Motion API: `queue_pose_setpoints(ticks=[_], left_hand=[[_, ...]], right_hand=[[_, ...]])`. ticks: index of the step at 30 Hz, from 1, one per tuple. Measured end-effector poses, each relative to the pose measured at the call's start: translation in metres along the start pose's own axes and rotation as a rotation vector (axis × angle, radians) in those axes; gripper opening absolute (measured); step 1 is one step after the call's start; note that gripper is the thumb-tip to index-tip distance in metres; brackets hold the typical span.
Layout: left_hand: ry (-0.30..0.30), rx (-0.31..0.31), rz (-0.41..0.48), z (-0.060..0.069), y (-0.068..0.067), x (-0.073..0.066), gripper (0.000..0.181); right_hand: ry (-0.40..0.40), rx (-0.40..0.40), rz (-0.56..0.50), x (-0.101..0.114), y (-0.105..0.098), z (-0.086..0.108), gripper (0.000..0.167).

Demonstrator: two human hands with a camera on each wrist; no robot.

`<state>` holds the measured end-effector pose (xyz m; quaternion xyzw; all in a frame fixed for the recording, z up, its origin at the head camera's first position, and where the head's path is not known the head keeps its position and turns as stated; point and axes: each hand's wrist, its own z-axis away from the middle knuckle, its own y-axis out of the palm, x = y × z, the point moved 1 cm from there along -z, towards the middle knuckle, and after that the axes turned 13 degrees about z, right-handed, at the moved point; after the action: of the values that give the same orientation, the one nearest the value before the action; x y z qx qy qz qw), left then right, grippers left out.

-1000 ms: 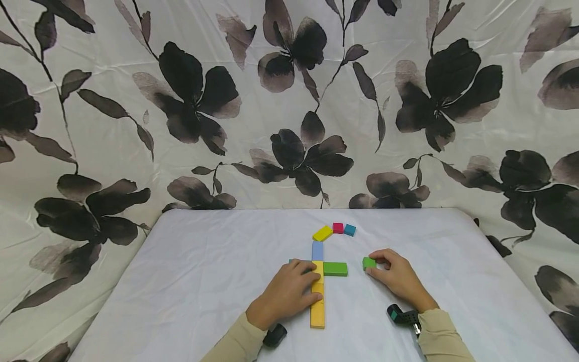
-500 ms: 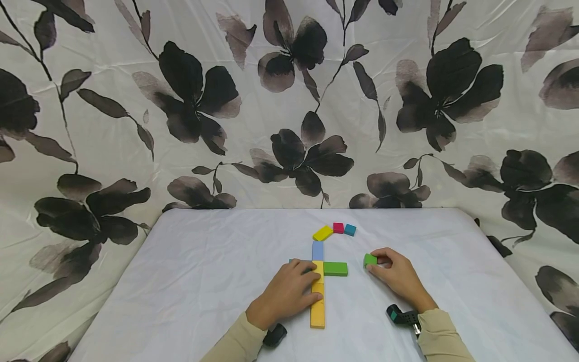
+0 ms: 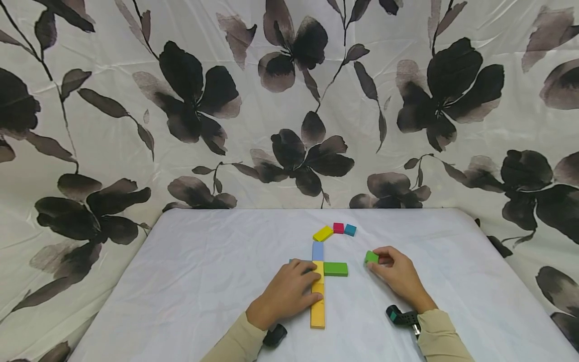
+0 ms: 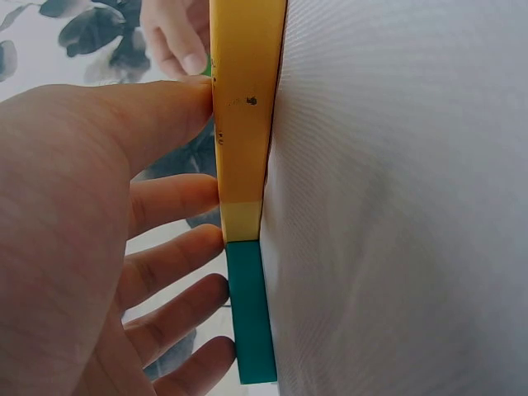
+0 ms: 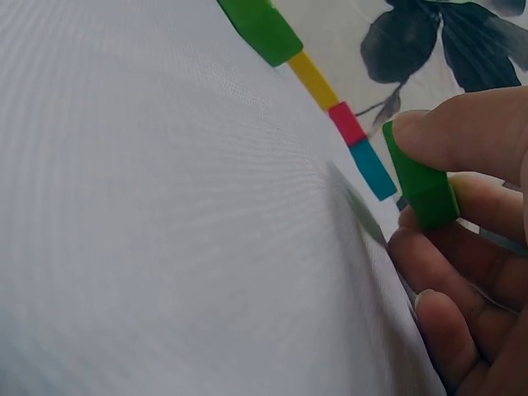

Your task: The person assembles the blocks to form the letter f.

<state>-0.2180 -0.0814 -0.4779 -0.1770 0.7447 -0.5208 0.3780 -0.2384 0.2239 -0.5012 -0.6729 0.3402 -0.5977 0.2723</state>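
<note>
My right hand (image 3: 400, 276) pinches a small green block (image 3: 371, 257) between thumb and fingers, to the right of the block figure. The right wrist view shows that green block (image 5: 425, 186) held just above the white cloth. My left hand (image 3: 287, 289) rests its fingertips on a column of yellow blocks (image 3: 318, 317), thumb nearest me. In the left wrist view, its outstretched fingers also touch a teal block (image 4: 252, 313), mostly hidden by the hand in the head view. A long green block (image 3: 335, 269) sticks out rightward from the column, and a light blue block (image 3: 318, 251) tops it.
Beyond the light blue block, a slanted yellow block (image 3: 323, 233), a red block (image 3: 338, 228) and a blue block (image 3: 350, 230) curve to the right. White cloth (image 3: 181, 281) covers the table. A flowered curtain (image 3: 289, 100) hangs behind its far edge.
My right hand has shifted slightly away from me and to the right with the small green block. My left hand has stayed where it was on the blocks.
</note>
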Motion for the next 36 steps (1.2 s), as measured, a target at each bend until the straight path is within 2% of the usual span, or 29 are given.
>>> queue_pose_setpoints(ticks=[13, 20, 36], left_hand=[[-0.008, 0.000, 0.003, 0.0003, 0.0007, -0.0001, 0.046], [-0.011, 0.011, 0.008, 0.0001, 0.0007, -0.0004, 0.047], [-0.001, 0.003, 0.000, 0.0003, -0.0020, -0.0016, 0.046]], right_hand=[[0.013, -0.032, -0.038, 0.0011, -0.0005, 0.0004, 0.041], [0.052, -0.013, -0.108, 0.0039, -0.0026, 0.0011, 0.042], [0.094, -0.008, -0.127, 0.0060, -0.0029, -0.0011, 0.042]])
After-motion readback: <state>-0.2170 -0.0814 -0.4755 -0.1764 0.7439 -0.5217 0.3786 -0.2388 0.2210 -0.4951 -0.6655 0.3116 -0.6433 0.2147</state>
